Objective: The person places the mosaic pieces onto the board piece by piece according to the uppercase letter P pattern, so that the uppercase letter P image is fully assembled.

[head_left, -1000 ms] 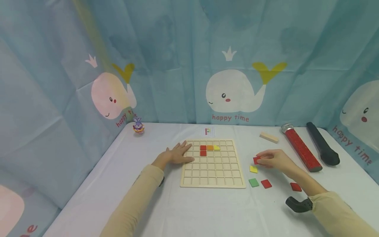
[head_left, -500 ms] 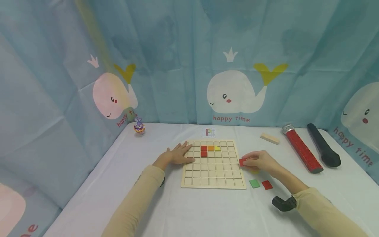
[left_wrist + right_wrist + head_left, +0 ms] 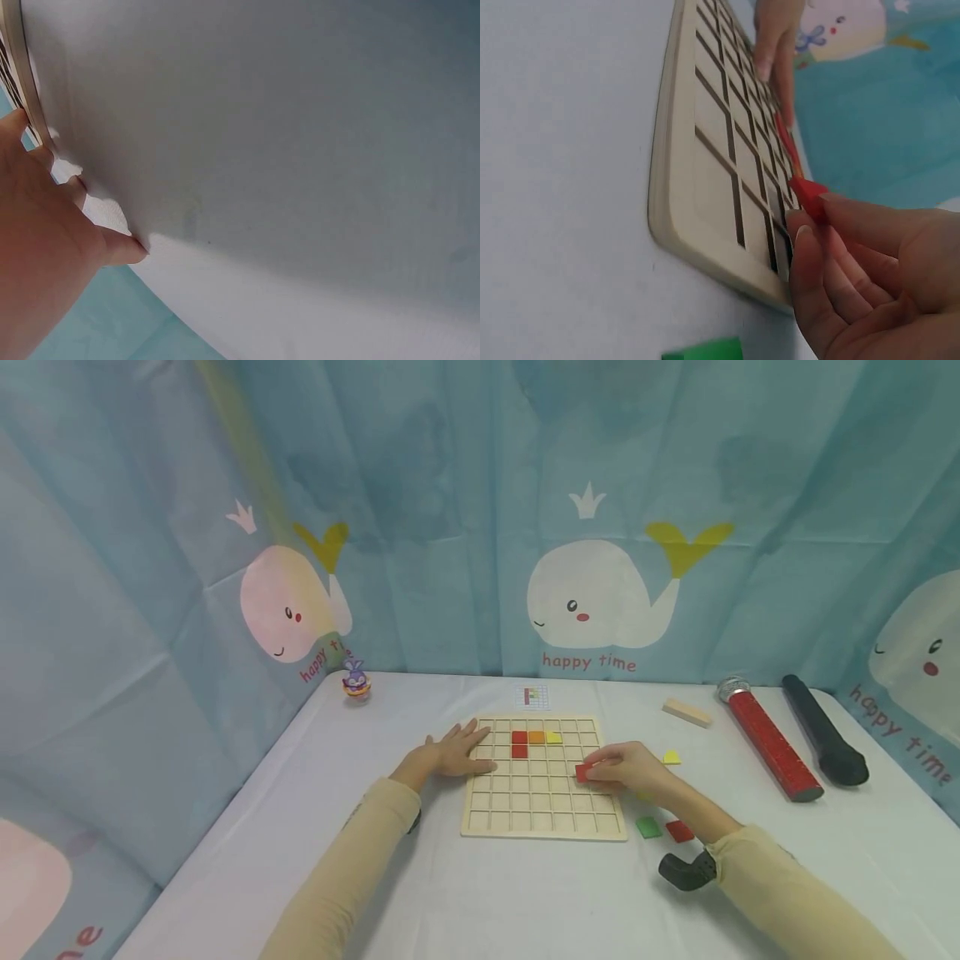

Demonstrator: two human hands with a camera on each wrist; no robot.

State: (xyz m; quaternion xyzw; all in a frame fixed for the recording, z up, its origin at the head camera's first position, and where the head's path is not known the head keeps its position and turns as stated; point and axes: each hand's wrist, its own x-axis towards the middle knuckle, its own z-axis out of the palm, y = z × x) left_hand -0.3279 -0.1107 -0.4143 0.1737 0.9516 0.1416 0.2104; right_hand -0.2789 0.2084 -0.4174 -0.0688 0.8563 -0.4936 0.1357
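Observation:
A wooden grid board (image 3: 542,802) lies on the white table, with two red tiles (image 3: 519,752), an orange tile (image 3: 536,737) and a yellow tile (image 3: 553,737) in its upper cells. My right hand (image 3: 630,767) pinches a red square tile (image 3: 810,199) between thumb and fingertips over the board's right half. Spread fingers of my left hand (image 3: 455,752) rest on the board's left edge; the left wrist view shows this hand (image 3: 52,217) beside the board's rim. Right of the board lie a green tile (image 3: 648,827), another red tile (image 3: 680,831) and a yellow tile (image 3: 671,757).
Behind the board lies a small printed grid card (image 3: 532,697). A wooden block (image 3: 687,712), a red microphone (image 3: 770,742) and a black microphone (image 3: 825,732) lie at the right. A purple rabbit figure (image 3: 356,681) stands at the back left, before the curtain (image 3: 465,527).
The right hand has carried the red tile leftward from beside the board to above its right half. A yellow tile has come into view behind the right hand. The left hand stays put.

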